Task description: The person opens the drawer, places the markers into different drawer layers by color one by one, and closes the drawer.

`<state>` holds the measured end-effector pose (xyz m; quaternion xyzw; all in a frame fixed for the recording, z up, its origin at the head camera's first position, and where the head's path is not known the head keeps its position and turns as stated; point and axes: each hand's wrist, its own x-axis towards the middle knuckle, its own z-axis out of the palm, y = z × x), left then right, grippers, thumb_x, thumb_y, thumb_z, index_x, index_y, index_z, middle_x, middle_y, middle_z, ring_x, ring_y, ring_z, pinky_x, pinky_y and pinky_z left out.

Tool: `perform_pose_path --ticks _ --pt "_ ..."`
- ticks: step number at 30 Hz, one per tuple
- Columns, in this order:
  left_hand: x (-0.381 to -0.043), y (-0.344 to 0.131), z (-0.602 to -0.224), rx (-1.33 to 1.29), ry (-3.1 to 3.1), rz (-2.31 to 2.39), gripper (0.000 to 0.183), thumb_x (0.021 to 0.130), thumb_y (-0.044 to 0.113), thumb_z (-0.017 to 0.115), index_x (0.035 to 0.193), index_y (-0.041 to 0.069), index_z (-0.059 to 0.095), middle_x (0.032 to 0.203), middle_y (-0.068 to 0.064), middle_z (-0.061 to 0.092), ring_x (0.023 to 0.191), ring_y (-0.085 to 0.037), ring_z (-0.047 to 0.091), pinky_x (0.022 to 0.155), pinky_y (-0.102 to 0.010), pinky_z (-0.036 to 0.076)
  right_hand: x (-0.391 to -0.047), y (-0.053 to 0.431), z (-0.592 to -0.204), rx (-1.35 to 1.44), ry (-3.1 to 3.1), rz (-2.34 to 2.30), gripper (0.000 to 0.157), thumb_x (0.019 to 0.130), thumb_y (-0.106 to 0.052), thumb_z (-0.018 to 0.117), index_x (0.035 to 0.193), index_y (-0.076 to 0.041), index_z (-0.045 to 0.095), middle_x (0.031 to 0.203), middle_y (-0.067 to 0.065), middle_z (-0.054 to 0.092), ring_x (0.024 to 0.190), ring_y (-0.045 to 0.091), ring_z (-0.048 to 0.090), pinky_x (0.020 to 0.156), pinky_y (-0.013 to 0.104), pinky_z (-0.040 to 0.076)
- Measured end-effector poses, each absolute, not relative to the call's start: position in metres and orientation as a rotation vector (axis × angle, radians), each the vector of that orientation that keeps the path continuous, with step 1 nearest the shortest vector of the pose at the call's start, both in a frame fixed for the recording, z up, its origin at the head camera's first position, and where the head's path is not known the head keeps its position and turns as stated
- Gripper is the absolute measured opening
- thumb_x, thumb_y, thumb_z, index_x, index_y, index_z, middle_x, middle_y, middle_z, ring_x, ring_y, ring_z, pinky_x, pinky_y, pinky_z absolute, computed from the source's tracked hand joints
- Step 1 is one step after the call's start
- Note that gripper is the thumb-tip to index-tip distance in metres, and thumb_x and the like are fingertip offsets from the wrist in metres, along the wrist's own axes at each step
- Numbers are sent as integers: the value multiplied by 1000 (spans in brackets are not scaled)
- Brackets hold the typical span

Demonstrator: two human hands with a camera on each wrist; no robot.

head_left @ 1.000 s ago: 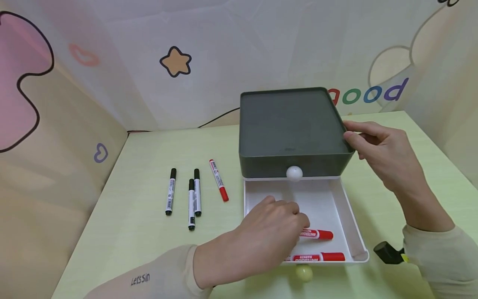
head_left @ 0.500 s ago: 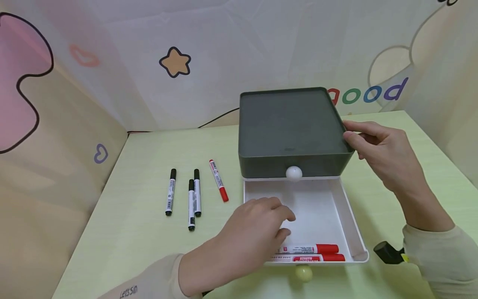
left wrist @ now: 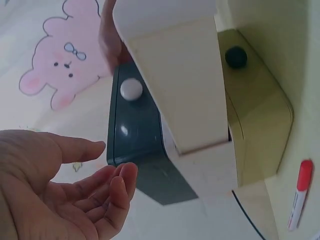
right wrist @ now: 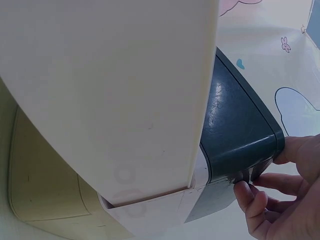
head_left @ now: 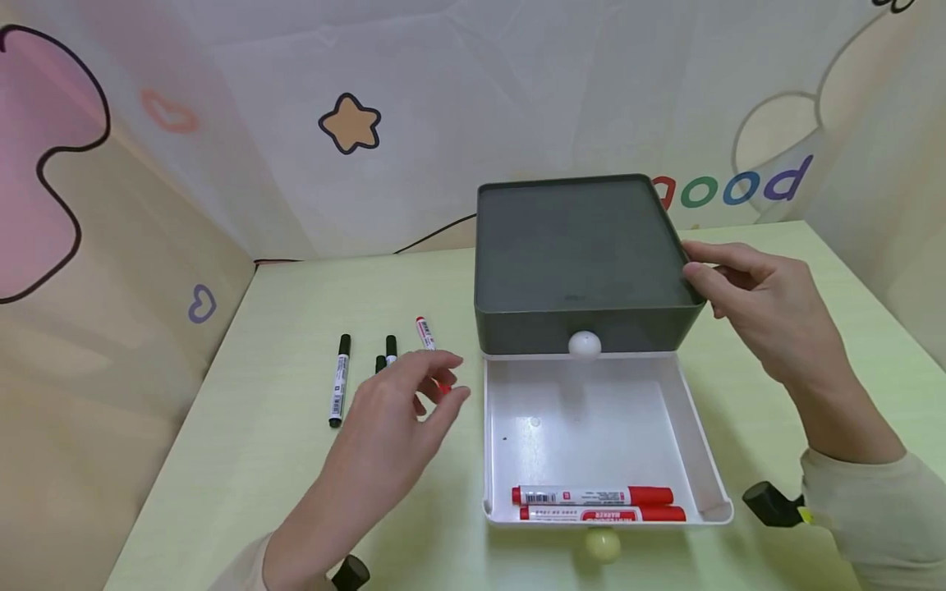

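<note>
My left hand hovers left of the drawer with thumb and fingers apart, covering parts of the red-capped marker and two black-capped markers. In the left wrist view, its grasp holds nothing. With thumb and fingertips, my right hand holds the right edge of the dark green desktop drawer box. Its white drawer is pulled out. Two red-capped whiteboard markers lie side by side along the drawer's front: the rear marker and the front marker.
Another black-capped marker lies farther left on the pale green table. An olive bottom drawer with a dark knob shows in the left wrist view. A yellowish knob juts from the pulled-out drawer. Printed fabric hangs behind.
My left hand has let go of a red-capped marker in the drawer, where it now lies beside the other, and has moved left over the table markers. The right hand stays on the box.
</note>
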<state>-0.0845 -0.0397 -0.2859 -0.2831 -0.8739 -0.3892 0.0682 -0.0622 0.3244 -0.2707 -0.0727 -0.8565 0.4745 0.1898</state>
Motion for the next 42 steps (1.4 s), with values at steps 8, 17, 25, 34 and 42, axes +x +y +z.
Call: perform_pose_path --ticks 8,17,25,34,42 --pt "-100 -58 -287 -668 -2655 -1117 30 91 9 79 121 8 72 103 1 74 85 -12 67 73 -35 53 -60 325 -272 -213 -2418 1316 39 102 -23 67 136 -4 68 98 -19 68 75 8 58 64 19 45" --pt "-124 -58 -300 -594 -2695 -1098 30 94 11 76 123 6 70 106 -4 74 87 -18 68 74 -38 53 -59 324 -273 -209 -2426 1285 37 103 -21 64 137 -6 67 100 -21 67 76 9 57 64 20 43" --pt "-156 -47 -324 -514 -2840 -1182 31 96 13 74 124 2 69 102 -8 73 86 -24 67 70 -34 53 -59 325 -275 -214 -2415 1306 36 103 -17 65 136 -4 67 101 -22 66 74 9 56 62 20 43" --pt "-184 -36 -350 -457 -2923 -1230 31 97 11 70 125 -4 67 102 -14 70 75 -24 61 57 -27 46 -60 324 -274 -201 -2398 1316 37 102 -18 66 136 -3 67 102 -22 67 75 9 57 63 18 44" --pt "-203 -28 -370 -349 -3028 -1167 31 98 9 67 125 -6 65 109 -19 67 86 -28 60 65 -31 50 -63 324 -273 -181 -2389 1321 37 102 -18 66 135 -1 67 98 -20 67 73 9 56 63 18 44"
